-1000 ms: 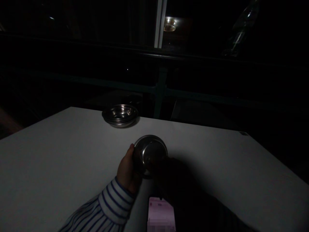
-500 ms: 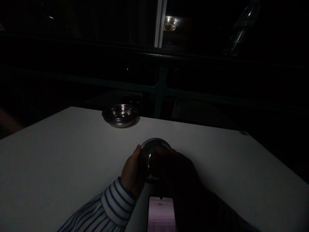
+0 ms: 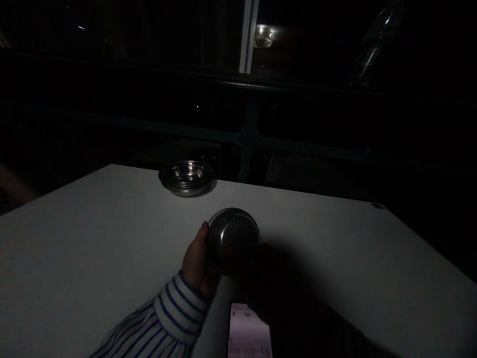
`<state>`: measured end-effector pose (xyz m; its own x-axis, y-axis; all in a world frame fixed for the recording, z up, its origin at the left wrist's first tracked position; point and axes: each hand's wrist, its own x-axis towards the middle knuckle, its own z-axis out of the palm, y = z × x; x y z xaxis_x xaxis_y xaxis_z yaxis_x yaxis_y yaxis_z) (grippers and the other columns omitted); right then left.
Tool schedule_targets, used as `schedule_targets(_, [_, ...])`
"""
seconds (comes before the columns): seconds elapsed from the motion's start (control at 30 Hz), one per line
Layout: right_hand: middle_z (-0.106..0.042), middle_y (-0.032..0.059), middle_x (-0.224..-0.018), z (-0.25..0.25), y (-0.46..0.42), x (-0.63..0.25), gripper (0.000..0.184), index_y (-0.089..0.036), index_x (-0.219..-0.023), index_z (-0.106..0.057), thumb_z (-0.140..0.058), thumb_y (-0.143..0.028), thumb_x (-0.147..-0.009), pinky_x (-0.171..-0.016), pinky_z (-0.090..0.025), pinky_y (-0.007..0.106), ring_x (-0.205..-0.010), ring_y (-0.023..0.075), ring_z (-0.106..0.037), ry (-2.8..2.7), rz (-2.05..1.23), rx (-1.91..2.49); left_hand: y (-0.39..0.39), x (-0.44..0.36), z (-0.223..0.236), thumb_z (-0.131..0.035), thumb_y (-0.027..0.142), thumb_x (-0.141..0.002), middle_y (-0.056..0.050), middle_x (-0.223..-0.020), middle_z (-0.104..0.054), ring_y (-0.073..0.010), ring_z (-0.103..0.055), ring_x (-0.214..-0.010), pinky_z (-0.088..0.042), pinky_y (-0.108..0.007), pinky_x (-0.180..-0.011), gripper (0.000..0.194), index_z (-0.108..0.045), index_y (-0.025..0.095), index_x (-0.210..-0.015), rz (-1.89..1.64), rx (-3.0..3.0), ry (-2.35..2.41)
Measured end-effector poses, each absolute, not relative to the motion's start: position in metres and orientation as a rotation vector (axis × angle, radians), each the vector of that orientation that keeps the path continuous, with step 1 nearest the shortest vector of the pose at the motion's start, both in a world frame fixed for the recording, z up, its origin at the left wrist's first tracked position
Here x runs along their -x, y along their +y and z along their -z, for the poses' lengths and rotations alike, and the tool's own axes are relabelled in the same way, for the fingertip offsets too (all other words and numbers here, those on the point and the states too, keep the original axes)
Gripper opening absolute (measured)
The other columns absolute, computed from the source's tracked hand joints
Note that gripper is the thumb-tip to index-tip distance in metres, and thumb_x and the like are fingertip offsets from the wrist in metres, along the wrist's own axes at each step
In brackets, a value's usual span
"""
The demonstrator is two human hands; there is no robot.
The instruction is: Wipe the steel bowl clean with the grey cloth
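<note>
My left hand, coming out of a striped cuff, is closed on the left side of a round shiny metal bowl. Its thumb lies along the bowl's edge. The bowl is tilted above the white table, and which face is turned to me I cannot tell. At the bowl's lower right is my right hand, very dark and smeared, with its fingers lost in shadow. Whether it holds anything there does not show.
A stack of similar metal bowls stands at the far edge of the white table. Below my hands lies a phone with a lit screen. Past the table, dark rails and a clear bottle show faintly.
The bowl and my left hand have shifted slightly left and up. My right hand has slid down off the bowl's face, so more of the metal shows.
</note>
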<state>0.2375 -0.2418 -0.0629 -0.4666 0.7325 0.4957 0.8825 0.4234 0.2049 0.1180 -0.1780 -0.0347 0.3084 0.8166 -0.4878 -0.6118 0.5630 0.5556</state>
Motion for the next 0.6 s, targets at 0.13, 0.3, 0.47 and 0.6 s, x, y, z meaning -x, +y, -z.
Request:
schedule_targets(0.13, [-0.061,0.0088,-0.111,0.057,-0.246,-0.238,0.037,-0.021,-0.118,-0.05,-0.046,-0.013,-0.082,-0.075,-0.049,0.037,-0.092,0.0213,-0.058,-2.375,0.638,1.37,-0.177,-0.116,0.031,-0.04,0.029,-0.085,-0.008,-0.071,-0.071,-0.0226,-0.067,-0.074,-0.053,-0.034,-0.072,0.032,-0.062,0.009,-0.097,-1.013,-0.301,0.811])
schedule_targets(0.3, [-0.06,0.0088,-0.112,0.05,-0.249,-0.238,0.037,-0.022,-0.12,-0.049,-0.045,-0.014,-0.084,-0.074,-0.049,0.036,-0.092,0.02,-0.058,-2.37,0.605,1.39,-0.177,-0.117,0.031,-0.04,0.03,-0.086,-0.008,-0.073,-0.071,-0.0228,-0.067,-0.077,-0.053,-0.035,-0.074,0.033,-0.062,0.01,-0.1,-1.022,-0.301,0.818])
schedule_targets(0.47, [-0.065,0.0053,-0.102,0.059,-0.242,-0.237,0.036,-0.027,-0.119,-0.051,-0.046,-0.018,-0.084,-0.068,-0.052,0.034,-0.082,0.0193,-0.061,-2.321,0.607,1.422,-0.18,-0.12,0.035,-0.045,0.033,-0.083,-0.009,-0.082,-0.071,-0.0226,-0.066,-0.081,-0.051,-0.035,-0.077,0.032,-0.063,0.012,-0.099,-0.99,-0.33,0.786])
schedule_targets(0.6, [-0.063,0.0033,-0.107,0.068,-0.237,-0.236,0.039,-0.031,-0.12,-0.05,-0.045,-0.019,-0.084,-0.073,-0.052,0.037,-0.09,0.0206,-0.059,-2.282,0.625,1.43,-0.182,-0.12,0.039,-0.052,0.036,-0.079,-0.009,-0.082,-0.071,-0.0236,-0.065,-0.082,-0.049,-0.036,-0.079,0.03,-0.064,0.011,-0.09,-0.95,-0.386,0.79])
